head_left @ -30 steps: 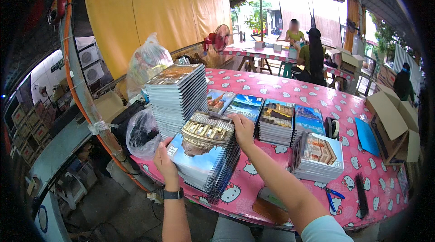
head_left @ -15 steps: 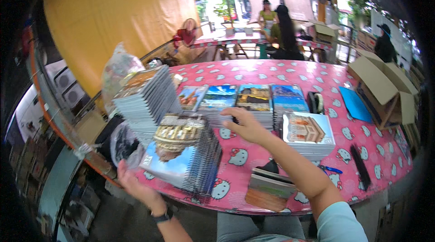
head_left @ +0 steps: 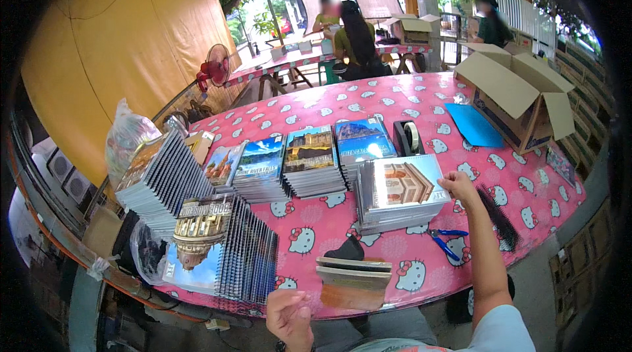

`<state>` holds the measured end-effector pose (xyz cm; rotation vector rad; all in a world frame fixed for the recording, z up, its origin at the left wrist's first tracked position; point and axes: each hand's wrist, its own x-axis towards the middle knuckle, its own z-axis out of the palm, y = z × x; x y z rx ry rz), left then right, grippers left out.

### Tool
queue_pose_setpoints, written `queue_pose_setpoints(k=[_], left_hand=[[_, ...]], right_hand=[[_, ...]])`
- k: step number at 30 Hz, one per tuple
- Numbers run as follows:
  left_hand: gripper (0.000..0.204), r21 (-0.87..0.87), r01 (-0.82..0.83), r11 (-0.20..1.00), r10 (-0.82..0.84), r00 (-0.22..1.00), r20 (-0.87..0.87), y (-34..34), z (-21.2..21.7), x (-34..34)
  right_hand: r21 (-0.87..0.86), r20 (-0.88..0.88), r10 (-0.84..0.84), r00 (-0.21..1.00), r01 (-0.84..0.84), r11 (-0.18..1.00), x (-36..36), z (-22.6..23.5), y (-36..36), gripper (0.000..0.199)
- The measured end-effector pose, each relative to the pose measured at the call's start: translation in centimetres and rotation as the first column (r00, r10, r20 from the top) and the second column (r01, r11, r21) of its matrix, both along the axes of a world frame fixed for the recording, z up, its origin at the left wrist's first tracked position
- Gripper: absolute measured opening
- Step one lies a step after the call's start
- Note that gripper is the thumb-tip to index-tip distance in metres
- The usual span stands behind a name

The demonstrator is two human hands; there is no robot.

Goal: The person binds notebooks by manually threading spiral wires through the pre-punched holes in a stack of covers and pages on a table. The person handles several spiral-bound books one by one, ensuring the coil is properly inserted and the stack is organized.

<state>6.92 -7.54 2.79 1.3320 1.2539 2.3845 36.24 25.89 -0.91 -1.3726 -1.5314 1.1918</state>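
My right hand (head_left: 461,189) is at the right edge of a stack of spiral notebooks (head_left: 401,184) with a brick-coloured building on the cover, its fingers closed on the corner of the top notebook. My left hand (head_left: 289,318) hovers at the table's near edge, holding nothing, its fingers loosely bent and apart. Close to it stands a big stack of spiral notebooks (head_left: 197,246) with a domed building on the cover, upside down to me. Between my hands lie a wooden block-like piece (head_left: 354,283) and a small black object (head_left: 345,248).
Behind is a row of notebook stacks (head_left: 309,154), with a tall stack (head_left: 164,177) at left. Blue-handled pliers (head_left: 449,241), black spiral coils (head_left: 500,220), a tape dispenser (head_left: 409,136), a blue sheet (head_left: 474,125) and an open carton (head_left: 520,98) lie rightward. People sit farther back.
My right hand has moved from the back row to the building-cover stack at the right. My left hand has left the side of the domed-building stack and come nearer my body. The view has shifted.
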Motion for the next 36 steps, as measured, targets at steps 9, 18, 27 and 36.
queue_pose_setpoints(k=[9,18,27,36], left_hand=[[0.034,-0.261,-0.035,0.965,0.015,0.997,-0.079,4.0,3.7,0.6],[0.035,-0.358,0.365,0.860,-0.362,0.929,0.078,6.9,0.3,-5.7],[0.023,-0.511,0.311,0.801,-0.333,0.942,0.051,5.9,-5.2,-7.6],[0.043,-0.237,0.514,0.825,-0.402,0.826,0.394,5.4,-7.1,-7.6]], right_hand=[[0.508,-0.317,0.060,0.946,0.116,0.853,-3.3,6.8,-8.3,0.013],[0.473,-0.248,0.294,0.923,-0.149,0.868,-7.4,5.6,-20.0,0.015],[0.539,0.200,0.430,0.881,-0.465,0.702,-7.0,3.3,-19.8,0.020],[0.137,-0.015,0.718,0.696,-0.710,0.691,-9.4,-2.5,-12.0,0.044]])
